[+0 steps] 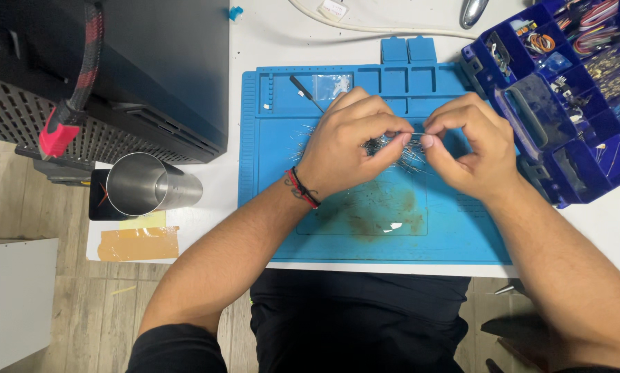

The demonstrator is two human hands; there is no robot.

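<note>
Left hand (351,141) and right hand (472,141) close together over the blue mat (324,235), fingertips pinched on one thin wire (416,134) between them. More tiny wires (393,148) (a small, messy pile) just below. Blue parts box (565,90) right beside. Shiny metal cup (151,185) far left.

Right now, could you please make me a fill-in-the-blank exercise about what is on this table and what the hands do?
1. Both hands, left hand and right hand, pinch a thin wire above a ____ work mat.
2. The metal cup lies on its ____.
3. The compartment box of small parts is to the person's ____.
4. The left wrist wears a red and black ____.

Missing words: blue; side; right; bracelet
</note>
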